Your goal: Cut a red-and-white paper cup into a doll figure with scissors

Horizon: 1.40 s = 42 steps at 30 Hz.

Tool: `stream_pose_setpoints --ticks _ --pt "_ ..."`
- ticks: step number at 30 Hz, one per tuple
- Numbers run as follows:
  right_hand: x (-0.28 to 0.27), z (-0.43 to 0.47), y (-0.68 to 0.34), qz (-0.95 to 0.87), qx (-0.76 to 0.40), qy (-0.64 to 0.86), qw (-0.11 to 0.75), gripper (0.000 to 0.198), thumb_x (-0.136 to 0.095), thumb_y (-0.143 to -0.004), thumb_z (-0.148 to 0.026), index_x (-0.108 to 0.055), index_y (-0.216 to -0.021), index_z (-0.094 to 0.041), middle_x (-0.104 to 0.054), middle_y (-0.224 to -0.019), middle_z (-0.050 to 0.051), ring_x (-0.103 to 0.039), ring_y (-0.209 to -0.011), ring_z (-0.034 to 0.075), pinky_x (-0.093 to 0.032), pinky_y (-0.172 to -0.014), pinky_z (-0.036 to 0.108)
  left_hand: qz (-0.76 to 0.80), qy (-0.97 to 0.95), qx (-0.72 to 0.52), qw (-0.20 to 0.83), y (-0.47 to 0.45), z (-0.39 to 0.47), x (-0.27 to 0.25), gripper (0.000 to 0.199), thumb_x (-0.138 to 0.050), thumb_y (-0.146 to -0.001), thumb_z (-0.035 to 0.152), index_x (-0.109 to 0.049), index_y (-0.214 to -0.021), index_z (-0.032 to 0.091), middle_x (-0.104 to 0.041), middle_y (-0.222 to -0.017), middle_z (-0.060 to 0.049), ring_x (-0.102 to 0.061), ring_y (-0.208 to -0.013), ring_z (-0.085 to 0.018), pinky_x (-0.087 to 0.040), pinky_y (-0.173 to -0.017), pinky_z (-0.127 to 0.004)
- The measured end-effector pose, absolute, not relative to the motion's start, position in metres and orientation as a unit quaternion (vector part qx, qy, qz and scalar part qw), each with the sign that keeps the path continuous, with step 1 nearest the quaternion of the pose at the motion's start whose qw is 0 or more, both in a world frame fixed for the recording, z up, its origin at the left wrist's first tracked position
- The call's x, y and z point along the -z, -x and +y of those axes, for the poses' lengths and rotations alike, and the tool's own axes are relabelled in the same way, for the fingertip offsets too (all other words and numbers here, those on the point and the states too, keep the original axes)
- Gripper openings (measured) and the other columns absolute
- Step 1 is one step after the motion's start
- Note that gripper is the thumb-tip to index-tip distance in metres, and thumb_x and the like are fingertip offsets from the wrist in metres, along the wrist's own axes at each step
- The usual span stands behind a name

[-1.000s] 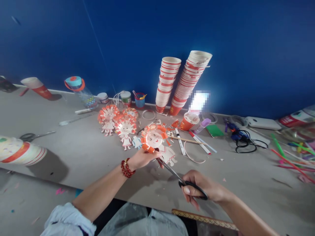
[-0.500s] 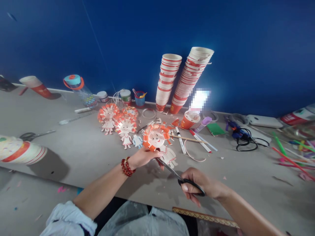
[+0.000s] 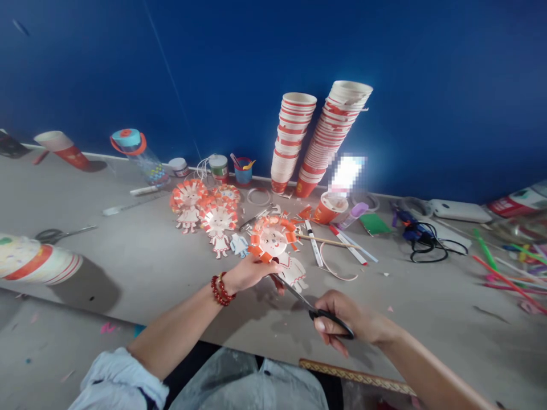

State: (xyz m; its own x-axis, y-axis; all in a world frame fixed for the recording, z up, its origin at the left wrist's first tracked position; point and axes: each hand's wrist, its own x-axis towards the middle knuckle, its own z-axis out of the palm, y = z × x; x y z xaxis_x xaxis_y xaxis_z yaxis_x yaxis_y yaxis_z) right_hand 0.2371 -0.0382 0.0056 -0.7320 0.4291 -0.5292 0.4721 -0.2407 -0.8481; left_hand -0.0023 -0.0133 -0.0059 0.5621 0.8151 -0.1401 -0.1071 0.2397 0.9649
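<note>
My left hand (image 3: 252, 272) is closed on the lower edge of a paper-cup lion face (image 3: 273, 238), which has a white middle, a drawn face and an orange fringe. Black-handled scissors (image 3: 299, 299) are in my right hand (image 3: 342, 322), their blades pointing up and left to the fingers of my left hand. The blade tips are hidden there. A white paper dress cutout (image 3: 293, 270) with red trim lies just below the face. Left of my hands are similar paper lion figures (image 3: 217, 219), with a small light-blue clothing cutout (image 3: 239, 245) beside them.
Two tall stacks of paper cups (image 3: 294, 136) lean by the blue wall, near a single red cup (image 3: 330, 208). Markers (image 3: 314, 244), a blue glue gun (image 3: 416, 230) with a black cord and coloured straws (image 3: 508, 279) lie to the right. At left are a water bottle (image 3: 141, 156) and other scissors (image 3: 64, 233).
The lion face has tilted very slightly in my left hand. My right hand and the scissors have barely shifted.
</note>
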Motion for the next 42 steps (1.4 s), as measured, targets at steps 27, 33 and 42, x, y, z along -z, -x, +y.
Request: stream_pose_setpoints --ticks 27,33,42 --pt "-0.005 -0.037 -0.239 0.659 0.629 -0.413 0.009 0.042 -0.062 -0.077 -0.049 -0.053 -0.054 -0.015 -0.045 -0.041 -0.004 -0.037 -0.038 0.007 -0.026 -0.039 0.018 0.374 -0.542 -0.326 0.679 0.001 -0.014 0.007 0.022 -0.052 -0.08 0.027 -0.064 -0.064 0.017 -0.068 -0.063 0.0 -0.064 -0.064 -0.016 -0.05 -0.068 -0.026" --pt "-0.009 -0.037 -0.241 0.702 0.549 -0.452 0.044 0.039 -0.066 -0.073 -0.046 -0.054 -0.052 -0.016 -0.053 -0.043 -0.002 -0.045 -0.04 0.01 -0.029 -0.041 0.019 0.347 -0.557 -0.35 0.668 0.0 -0.012 0.011 0.023 -0.052 -0.082 0.033 -0.066 -0.073 0.016 -0.068 -0.073 -0.002 -0.064 -0.068 -0.017 -0.051 -0.074 -0.029" --pt "-0.009 -0.047 -0.25 0.644 0.628 -0.436 -0.035 0.036 -0.064 -0.074 -0.046 -0.053 -0.059 -0.016 -0.056 -0.047 -0.002 -0.055 -0.043 0.012 -0.033 -0.043 0.019 0.352 -0.561 -0.394 0.637 -0.001 -0.011 0.005 0.029 -0.05 -0.085 0.035 -0.067 -0.07 0.018 -0.069 -0.073 -0.002 -0.066 -0.074 -0.017 -0.049 -0.082 -0.029"
